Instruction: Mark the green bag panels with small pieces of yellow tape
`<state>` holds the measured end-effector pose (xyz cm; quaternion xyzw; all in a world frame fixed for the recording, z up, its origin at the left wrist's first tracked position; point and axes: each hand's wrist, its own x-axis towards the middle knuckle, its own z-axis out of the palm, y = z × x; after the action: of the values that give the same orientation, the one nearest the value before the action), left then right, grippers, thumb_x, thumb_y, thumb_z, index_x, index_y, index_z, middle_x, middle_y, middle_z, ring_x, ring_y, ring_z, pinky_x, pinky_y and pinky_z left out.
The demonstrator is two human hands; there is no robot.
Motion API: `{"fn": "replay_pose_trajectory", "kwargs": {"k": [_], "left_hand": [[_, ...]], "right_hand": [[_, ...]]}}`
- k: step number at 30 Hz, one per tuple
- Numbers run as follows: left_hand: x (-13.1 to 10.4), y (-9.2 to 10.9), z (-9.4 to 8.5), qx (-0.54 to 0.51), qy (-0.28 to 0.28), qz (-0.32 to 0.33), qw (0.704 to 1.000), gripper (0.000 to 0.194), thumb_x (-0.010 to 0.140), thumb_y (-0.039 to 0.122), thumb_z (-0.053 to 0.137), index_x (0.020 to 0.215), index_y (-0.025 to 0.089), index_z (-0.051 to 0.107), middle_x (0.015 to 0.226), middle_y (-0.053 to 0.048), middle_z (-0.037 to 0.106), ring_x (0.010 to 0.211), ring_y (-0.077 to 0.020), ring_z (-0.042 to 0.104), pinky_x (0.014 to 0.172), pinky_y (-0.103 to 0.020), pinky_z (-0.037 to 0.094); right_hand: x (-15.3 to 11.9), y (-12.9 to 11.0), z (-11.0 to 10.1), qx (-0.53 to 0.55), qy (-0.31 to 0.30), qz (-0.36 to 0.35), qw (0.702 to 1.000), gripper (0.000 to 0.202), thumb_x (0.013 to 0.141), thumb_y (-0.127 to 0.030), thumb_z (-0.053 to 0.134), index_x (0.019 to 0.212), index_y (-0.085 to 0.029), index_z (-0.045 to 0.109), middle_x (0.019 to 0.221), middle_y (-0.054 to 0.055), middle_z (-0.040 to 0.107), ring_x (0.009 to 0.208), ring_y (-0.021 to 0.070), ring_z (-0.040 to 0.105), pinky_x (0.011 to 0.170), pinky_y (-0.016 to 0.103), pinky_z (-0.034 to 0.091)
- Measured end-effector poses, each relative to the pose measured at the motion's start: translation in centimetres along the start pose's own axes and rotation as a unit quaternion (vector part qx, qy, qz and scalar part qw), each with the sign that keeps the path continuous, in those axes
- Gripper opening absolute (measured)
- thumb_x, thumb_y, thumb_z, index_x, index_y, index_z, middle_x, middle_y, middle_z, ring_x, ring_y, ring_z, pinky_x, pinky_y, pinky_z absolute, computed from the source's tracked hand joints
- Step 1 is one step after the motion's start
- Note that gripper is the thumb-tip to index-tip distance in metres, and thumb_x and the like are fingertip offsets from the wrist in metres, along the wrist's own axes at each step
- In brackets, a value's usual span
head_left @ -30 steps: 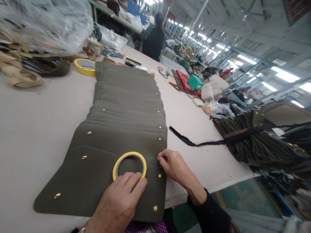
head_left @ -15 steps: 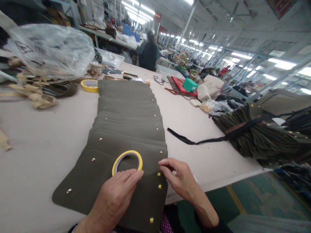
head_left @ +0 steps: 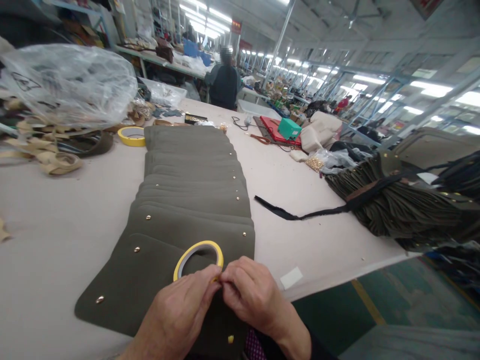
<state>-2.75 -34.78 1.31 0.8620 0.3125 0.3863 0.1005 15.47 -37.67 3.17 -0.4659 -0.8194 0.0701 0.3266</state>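
My left hand grips a roll of yellow tape by its near rim, the ring standing up above the fingers. Fingertip to fingertip with it, my right hand is closed in a pinch at the tape's right edge, where a small yellow bit shows; most of that pinch is hidden. Beneath both hands lies a long overlapping row of olive-green panels with rounded corners and shiny metal studs along the sides. One yellow tape piece sticks to the nearest panel.
A second yellow tape roll and a large clear plastic bag are at the left. To the right lie a black strap, a white slip and a dark green stack of pieces. A person is farther back.
My right hand has moved left from the panel's right edge to meet my left hand at the tape roll. A white slip on the table has come into view.
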Motion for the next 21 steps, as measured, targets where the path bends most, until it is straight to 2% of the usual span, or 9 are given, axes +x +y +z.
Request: {"fn": "replay_pose_trajectory", "kwargs": {"k": [5, 7, 8, 10, 12, 14, 15, 17, 21], "left_hand": [[0.6, -0.2, 0.2, -0.018, -0.052, -0.001, 0.998, 0.020, 0.097, 0.017, 0.036, 0.096, 0.019, 0.056, 0.079, -0.001, 0.067, 0.073, -0.0116, 0.067, 0.068, -0.019, 0.053], [1.0, -0.3, 0.4, -0.009, -0.082, -0.011, 0.997, 0.023, 0.097, 0.017, 0.034, 0.086, 0.020, 0.054, 0.072, 0.000, 0.062, 0.065, -0.0116, 0.063, 0.060, -0.019, 0.050], [1.3, -0.2, 0.5, -0.005, -0.089, -0.011, 0.996, 0.025, 0.096, 0.016, 0.034, 0.082, 0.020, 0.054, 0.070, 0.001, 0.060, 0.062, -0.0114, 0.061, 0.056, -0.019, 0.048], [2.0, 0.1, 0.7, -0.005, -0.084, 0.001, 0.996, 0.024, 0.095, 0.014, 0.035, 0.079, 0.020, 0.053, 0.067, 0.001, 0.056, 0.057, -0.0111, 0.057, 0.052, -0.019, 0.044], [2.7, 0.5, 0.9, -0.018, -0.056, 0.022, 0.998, 0.021, 0.094, 0.012, 0.038, 0.082, 0.020, 0.054, 0.068, 0.001, 0.056, 0.059, -0.0113, 0.056, 0.054, -0.020, 0.044], [3.3, 0.6, 1.4, -0.016, -0.035, 0.037, 0.999, 0.019, 0.094, 0.012, 0.039, 0.087, 0.019, 0.055, 0.072, 0.000, 0.058, 0.064, -0.0124, 0.057, 0.060, -0.021, 0.045], [3.5, 0.5, 1.7, -0.001, -0.037, 0.037, 0.999, 0.019, 0.094, 0.013, 0.038, 0.089, 0.018, 0.055, 0.075, -0.001, 0.059, 0.068, -0.0134, 0.057, 0.063, -0.022, 0.047], [3.7, -0.1, 2.4, 0.050, -0.069, 0.031, 0.996, 0.020, 0.094, 0.012, 0.038, 0.089, 0.018, 0.056, 0.079, -0.003, 0.060, 0.072, -0.0160, 0.058, 0.066, -0.026, 0.048], [3.4, -1.3, 3.9, 0.119, -0.157, 0.024, 0.980, 0.018, 0.089, 0.007, 0.043, 0.086, 0.019, 0.056, 0.084, -0.005, 0.061, 0.075, -0.0210, 0.056, 0.065, -0.033, 0.049]], "right_hand": [[-0.5, -0.1, 0.8, -0.007, 0.051, 0.025, 0.998, 0.014, 0.083, -0.006, 0.050, 0.084, -0.017, 0.059, 0.072, 0.004, 0.064, 0.067, 0.0150, 0.059, 0.062, 0.026, 0.047], [-0.4, -0.3, 1.0, 0.023, 0.075, 0.083, 0.993, 0.014, 0.079, -0.006, 0.052, 0.080, -0.017, 0.061, 0.068, 0.003, 0.064, 0.063, 0.0144, 0.059, 0.059, 0.025, 0.046], [-0.3, -0.2, 1.0, 0.051, 0.081, 0.134, 0.986, 0.013, 0.078, -0.008, 0.053, 0.077, -0.017, 0.062, 0.066, 0.002, 0.063, 0.060, 0.0138, 0.059, 0.057, 0.025, 0.046], [0.0, 0.2, 1.0, 0.139, 0.084, 0.267, 0.950, 0.010, 0.077, -0.013, 0.055, 0.071, -0.017, 0.062, 0.061, 0.000, 0.062, 0.053, 0.0123, 0.058, 0.051, 0.023, 0.044], [0.3, 1.4, 0.7, 0.240, 0.081, 0.390, 0.886, 0.010, 0.077, -0.020, 0.058, 0.068, -0.017, 0.061, 0.054, -0.001, 0.060, 0.047, 0.0113, 0.057, 0.045, 0.021, 0.043], [0.5, 3.1, 0.2, 0.303, 0.083, 0.458, 0.832, 0.014, 0.076, -0.028, 0.061, 0.070, -0.015, 0.062, 0.051, -0.002, 0.060, 0.043, 0.0110, 0.056, 0.044, 0.020, 0.045], [0.6, 4.0, -0.1, 0.315, 0.084, 0.473, 0.819, 0.017, 0.076, -0.031, 0.064, 0.072, -0.014, 0.063, 0.052, -0.001, 0.061, 0.044, 0.0111, 0.057, 0.044, 0.021, 0.046], [0.7, 5.7, -0.6, 0.310, 0.080, 0.480, 0.816, 0.025, 0.075, -0.038, 0.067, 0.077, -0.013, 0.067, 0.058, 0.001, 0.064, 0.047, 0.0114, 0.059, 0.048, 0.022, 0.050], [1.1, 7.4, -0.6, 0.257, 0.042, 0.466, 0.846, 0.027, 0.079, -0.040, 0.063, 0.081, -0.013, 0.070, 0.062, 0.002, 0.065, 0.054, 0.0135, 0.062, 0.052, 0.024, 0.053]]}}
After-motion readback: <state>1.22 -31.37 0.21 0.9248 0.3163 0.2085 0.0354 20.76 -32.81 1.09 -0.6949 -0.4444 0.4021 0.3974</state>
